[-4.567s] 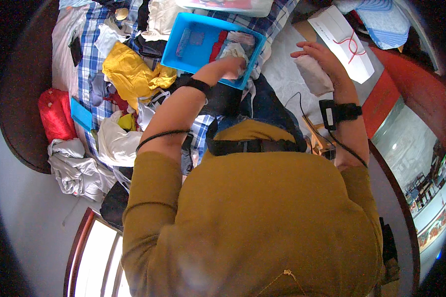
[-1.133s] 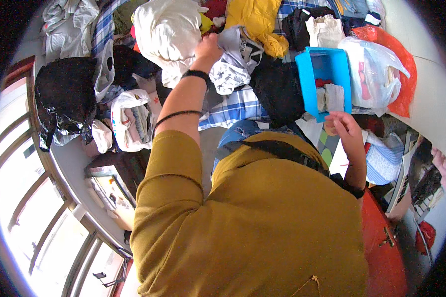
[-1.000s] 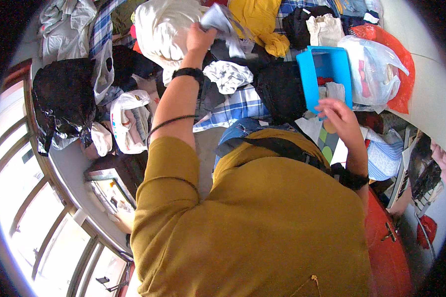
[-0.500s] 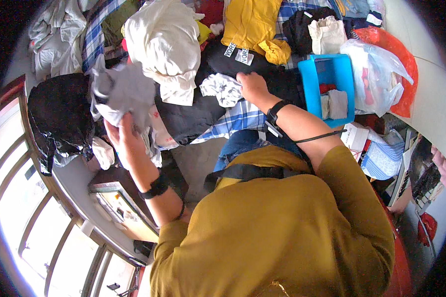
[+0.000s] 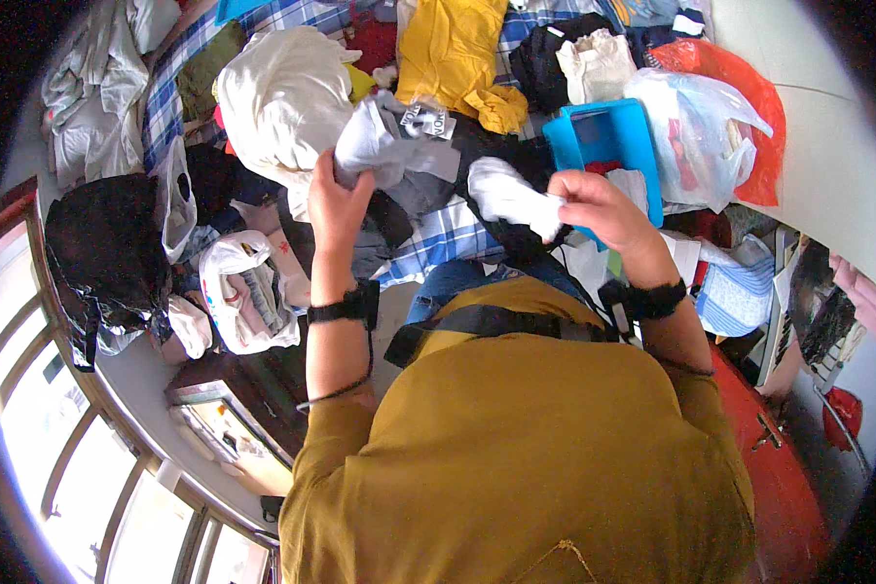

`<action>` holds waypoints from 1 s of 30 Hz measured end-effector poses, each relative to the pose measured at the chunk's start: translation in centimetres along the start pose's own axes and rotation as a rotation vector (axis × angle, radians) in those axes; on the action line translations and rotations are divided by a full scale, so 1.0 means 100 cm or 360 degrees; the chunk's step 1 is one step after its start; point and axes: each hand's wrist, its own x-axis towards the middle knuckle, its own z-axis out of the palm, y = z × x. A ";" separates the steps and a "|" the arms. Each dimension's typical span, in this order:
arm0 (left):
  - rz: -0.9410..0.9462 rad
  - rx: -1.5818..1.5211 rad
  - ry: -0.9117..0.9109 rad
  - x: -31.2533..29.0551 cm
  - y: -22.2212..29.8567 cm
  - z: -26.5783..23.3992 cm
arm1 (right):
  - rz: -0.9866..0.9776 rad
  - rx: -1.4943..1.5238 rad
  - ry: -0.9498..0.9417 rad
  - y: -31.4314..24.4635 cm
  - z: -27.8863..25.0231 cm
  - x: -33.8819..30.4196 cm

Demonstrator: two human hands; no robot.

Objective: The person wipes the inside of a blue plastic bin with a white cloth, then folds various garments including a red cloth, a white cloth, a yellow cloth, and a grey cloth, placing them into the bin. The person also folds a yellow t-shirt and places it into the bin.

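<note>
White cloth (image 5: 506, 195), soft and elongated

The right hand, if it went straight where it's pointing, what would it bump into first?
Beyond the white cloth it holds, the right hand would probably meet the black cloth first, toward the picture's upper left. It might pass above it instead; depth is hard to judge.

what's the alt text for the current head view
A person's left hand holds a pale grey fabric garment, and the right hand holds a white cloth item near an open blue plastic bin. Beyond them, a crumpled yellow garment and a bunched white fabric heap lie over a blue-and-white checked cloth.
</note>
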 end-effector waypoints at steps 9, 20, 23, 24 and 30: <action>0.0164 0.0683 -0.0142 -0.002 0.042 0.028 | -0.0362 0.0172 0.0164 -0.016 0.007 -0.086; 0.0354 -0.1233 -0.1387 -0.066 0.229 0.030 | -0.0664 -0.0294 0.0540 -0.032 -0.001 -0.085; 0.0134 -0.1518 -0.1386 -0.055 0.241 0.028 | -0.0691 -0.0212 0.0561 -0.051 -0.007 -0.082; 0.0174 -0.1614 -0.1356 -0.052 0.245 0.025 | -0.0696 -0.0237 0.0589 -0.058 -0.010 -0.083; -0.0126 -0.2132 -0.1521 -0.033 0.277 0.001 | -0.0943 -0.0042 0.0615 -0.092 -0.024 -0.085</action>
